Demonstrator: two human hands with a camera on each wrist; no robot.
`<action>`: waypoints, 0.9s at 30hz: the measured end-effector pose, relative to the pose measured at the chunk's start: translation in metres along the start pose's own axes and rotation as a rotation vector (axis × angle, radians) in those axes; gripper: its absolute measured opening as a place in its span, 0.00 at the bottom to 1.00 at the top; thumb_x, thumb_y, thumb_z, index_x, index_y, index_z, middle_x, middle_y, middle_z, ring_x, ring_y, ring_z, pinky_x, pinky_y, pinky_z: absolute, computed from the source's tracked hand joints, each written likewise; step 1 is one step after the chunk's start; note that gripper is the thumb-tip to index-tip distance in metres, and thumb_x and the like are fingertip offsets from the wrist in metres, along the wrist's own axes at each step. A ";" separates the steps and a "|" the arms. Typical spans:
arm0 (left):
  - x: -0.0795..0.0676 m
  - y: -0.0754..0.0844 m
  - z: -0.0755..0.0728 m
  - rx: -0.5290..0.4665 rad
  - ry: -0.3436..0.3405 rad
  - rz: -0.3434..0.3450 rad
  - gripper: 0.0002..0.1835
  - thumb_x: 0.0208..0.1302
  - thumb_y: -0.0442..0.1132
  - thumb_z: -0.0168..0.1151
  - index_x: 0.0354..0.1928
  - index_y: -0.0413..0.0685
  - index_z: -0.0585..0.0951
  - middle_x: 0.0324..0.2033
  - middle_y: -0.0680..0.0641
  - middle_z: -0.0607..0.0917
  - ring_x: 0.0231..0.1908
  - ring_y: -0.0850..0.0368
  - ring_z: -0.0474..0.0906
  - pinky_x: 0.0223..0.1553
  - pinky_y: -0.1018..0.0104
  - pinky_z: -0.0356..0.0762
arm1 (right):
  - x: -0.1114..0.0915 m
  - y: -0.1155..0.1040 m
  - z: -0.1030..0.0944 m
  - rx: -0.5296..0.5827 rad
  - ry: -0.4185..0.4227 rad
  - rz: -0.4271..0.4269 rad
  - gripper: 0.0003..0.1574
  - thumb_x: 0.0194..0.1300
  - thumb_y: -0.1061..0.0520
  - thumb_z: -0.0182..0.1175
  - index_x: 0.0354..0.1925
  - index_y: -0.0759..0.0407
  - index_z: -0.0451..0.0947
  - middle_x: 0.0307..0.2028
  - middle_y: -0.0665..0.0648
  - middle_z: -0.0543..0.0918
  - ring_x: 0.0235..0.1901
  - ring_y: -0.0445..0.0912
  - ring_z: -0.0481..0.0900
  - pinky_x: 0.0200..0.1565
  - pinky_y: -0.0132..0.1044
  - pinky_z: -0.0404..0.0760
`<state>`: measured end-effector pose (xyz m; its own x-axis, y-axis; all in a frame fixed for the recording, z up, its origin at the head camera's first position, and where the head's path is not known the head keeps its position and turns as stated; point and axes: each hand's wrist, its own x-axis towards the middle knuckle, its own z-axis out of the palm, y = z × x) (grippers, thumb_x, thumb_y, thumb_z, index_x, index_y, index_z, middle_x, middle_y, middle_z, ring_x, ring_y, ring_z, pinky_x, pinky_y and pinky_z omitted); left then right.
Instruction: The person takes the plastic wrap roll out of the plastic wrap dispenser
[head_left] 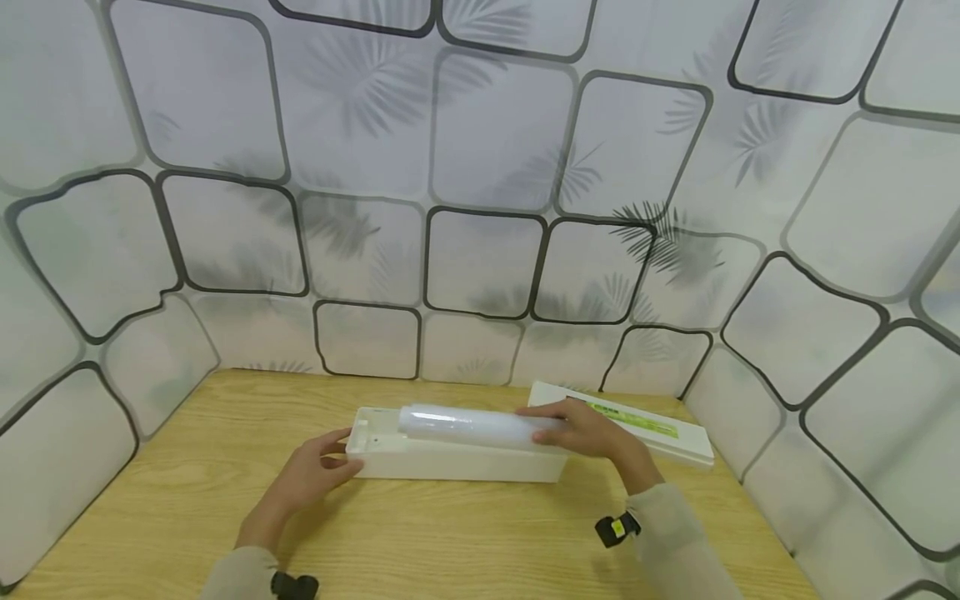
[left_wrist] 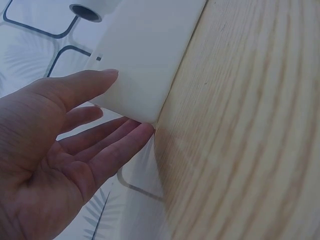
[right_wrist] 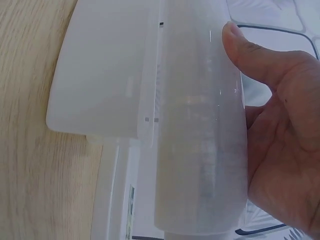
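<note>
A clear roll of cling film (head_left: 465, 425) lies tilted over a long white open-topped box (head_left: 465, 467) on the table. My right hand (head_left: 581, 427) grips the roll near its right end, thumb on the near side. In the right wrist view, the cling film (right_wrist: 202, 125) is beside the box (right_wrist: 105, 70), and the hand (right_wrist: 282, 125) holds it from the other side. My left hand (head_left: 311, 473) holds the box's left end, with the thumb at the front corner. The left wrist view shows that hand (left_wrist: 65, 135) with fingertips touching the box's lower edge (left_wrist: 145, 75).
Behind my right hand lies a long white lid (head_left: 693, 446) with a green label, on the wooden table (head_left: 420, 542). Patterned curtain-like walls (head_left: 480, 258) stand close behind the table and along both sides.
</note>
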<state>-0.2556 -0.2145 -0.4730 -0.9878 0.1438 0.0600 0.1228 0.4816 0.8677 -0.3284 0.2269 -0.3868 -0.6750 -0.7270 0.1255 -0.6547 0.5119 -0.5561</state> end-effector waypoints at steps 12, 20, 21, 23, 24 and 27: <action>-0.001 0.002 -0.001 0.009 -0.008 -0.005 0.38 0.69 0.41 0.69 0.73 0.28 0.66 0.61 0.23 0.79 0.52 0.37 0.86 0.47 0.55 0.90 | -0.019 0.008 -0.006 -0.008 0.018 -0.003 0.28 0.74 0.51 0.62 0.68 0.58 0.77 0.67 0.65 0.78 0.47 0.41 0.82 0.45 0.29 0.77; -0.001 0.001 0.000 0.013 -0.001 -0.007 0.38 0.69 0.40 0.69 0.73 0.28 0.66 0.61 0.24 0.79 0.52 0.36 0.86 0.48 0.54 0.90 | -0.033 0.013 -0.010 0.024 0.023 0.025 0.28 0.75 0.53 0.62 0.68 0.61 0.77 0.67 0.66 0.79 0.46 0.36 0.80 0.44 0.29 0.78; -0.001 0.001 0.000 0.014 -0.001 -0.010 0.38 0.69 0.41 0.69 0.73 0.28 0.66 0.61 0.24 0.79 0.52 0.36 0.86 0.48 0.54 0.90 | -0.035 0.013 -0.010 0.018 0.029 0.026 0.28 0.74 0.53 0.62 0.68 0.61 0.77 0.66 0.66 0.79 0.51 0.37 0.80 0.46 0.29 0.79; -0.001 0.001 0.000 0.013 0.000 -0.014 0.38 0.69 0.41 0.70 0.73 0.29 0.66 0.61 0.24 0.79 0.53 0.37 0.86 0.48 0.54 0.90 | -0.039 0.015 -0.012 0.007 0.039 0.034 0.27 0.74 0.53 0.63 0.67 0.60 0.77 0.66 0.65 0.80 0.51 0.39 0.80 0.46 0.28 0.78; -0.001 0.000 0.000 0.012 0.001 -0.016 0.38 0.69 0.42 0.70 0.73 0.29 0.67 0.61 0.24 0.79 0.53 0.37 0.86 0.48 0.54 0.90 | -0.041 0.016 -0.013 0.001 0.044 0.037 0.27 0.74 0.53 0.63 0.67 0.59 0.78 0.66 0.65 0.80 0.52 0.38 0.80 0.46 0.28 0.77; -0.001 -0.001 0.000 0.013 0.002 -0.015 0.38 0.68 0.43 0.70 0.73 0.30 0.67 0.61 0.24 0.79 0.53 0.37 0.86 0.49 0.54 0.90 | -0.048 0.018 -0.016 0.002 0.054 0.041 0.27 0.74 0.54 0.63 0.67 0.60 0.78 0.66 0.67 0.80 0.49 0.37 0.79 0.44 0.28 0.76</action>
<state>-0.2550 -0.2152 -0.4736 -0.9898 0.1344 0.0482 0.1092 0.4952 0.8619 -0.3133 0.2784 -0.3899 -0.7188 -0.6796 0.1466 -0.6254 0.5399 -0.5634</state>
